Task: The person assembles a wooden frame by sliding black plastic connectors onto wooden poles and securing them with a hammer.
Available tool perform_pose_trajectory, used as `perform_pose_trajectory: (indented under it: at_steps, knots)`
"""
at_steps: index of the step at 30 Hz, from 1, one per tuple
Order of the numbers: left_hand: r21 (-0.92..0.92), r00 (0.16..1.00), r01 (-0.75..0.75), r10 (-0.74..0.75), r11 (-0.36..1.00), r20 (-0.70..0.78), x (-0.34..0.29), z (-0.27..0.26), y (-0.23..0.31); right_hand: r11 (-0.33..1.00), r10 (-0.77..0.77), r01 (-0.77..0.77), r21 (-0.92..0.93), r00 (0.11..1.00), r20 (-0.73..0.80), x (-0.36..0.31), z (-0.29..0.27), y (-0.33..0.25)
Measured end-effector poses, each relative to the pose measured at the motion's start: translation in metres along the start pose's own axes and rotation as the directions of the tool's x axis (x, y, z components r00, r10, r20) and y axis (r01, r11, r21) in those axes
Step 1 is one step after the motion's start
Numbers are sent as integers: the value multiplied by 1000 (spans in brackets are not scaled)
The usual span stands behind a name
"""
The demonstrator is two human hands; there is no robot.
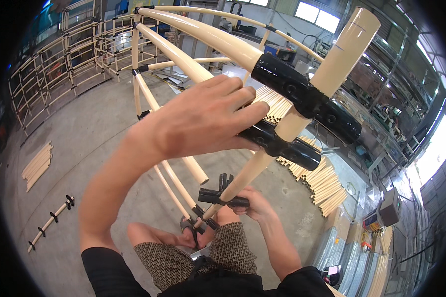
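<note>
A cream upright pipe (346, 52) leans up toward the right and carries several black pipe joints. My left hand (208, 116) is closed round the left end of the middle joint (302, 152), and its palm side is hidden. Above it, the top joint (288, 85) joins the upright to a long cream rail (208, 34). A second rail (178, 54) passes behind my left hand. Lower down, my right hand (255, 204) is closed at the right end of another black joint (211, 196), with some fingers hidden behind. One rail's cut end (201, 177) hangs free left of that joint.
Cream pipe racks (67, 59) stand at the far left. Loose pipes (37, 166) and a pipe with black joints (49, 222) lie on the floor. Stacked pipes (327, 190) are at the right, beside a box (384, 208) and long wrapped bundles (337, 242).
</note>
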State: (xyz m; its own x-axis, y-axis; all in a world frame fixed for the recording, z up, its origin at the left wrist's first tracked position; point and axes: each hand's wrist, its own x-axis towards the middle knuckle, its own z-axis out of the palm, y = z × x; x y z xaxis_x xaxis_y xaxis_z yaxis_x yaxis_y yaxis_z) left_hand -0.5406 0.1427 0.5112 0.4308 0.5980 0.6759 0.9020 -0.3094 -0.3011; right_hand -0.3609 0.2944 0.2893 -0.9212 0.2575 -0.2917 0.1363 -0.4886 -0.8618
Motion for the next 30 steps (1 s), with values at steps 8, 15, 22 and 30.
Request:
perform_pose_trajectory:
  at_steps: [8, 15, 22, 30]
  knots:
    - [-100, 996, -67, 73, 993, 58, -1, -8, -14, 999, 6, -6, 37, 1000, 3, 0, 0, 2]
    - [-149, 999, -39, 37, 988, -13, -2, -2, -13, 1000, 6, -8, 30, 999, 45, 4, -7, 4]
    - [-269, 996, 88, -80, 959, 40, 2, -8, -8, 1000, 12, -13, 24, 1000, 14, 2, -1, -1]
    - [-253, 991, 126, -111, 959, 75, 5, -12, -4, 999, 3, -4, 36, 1000, 14, 2, -3, 0]
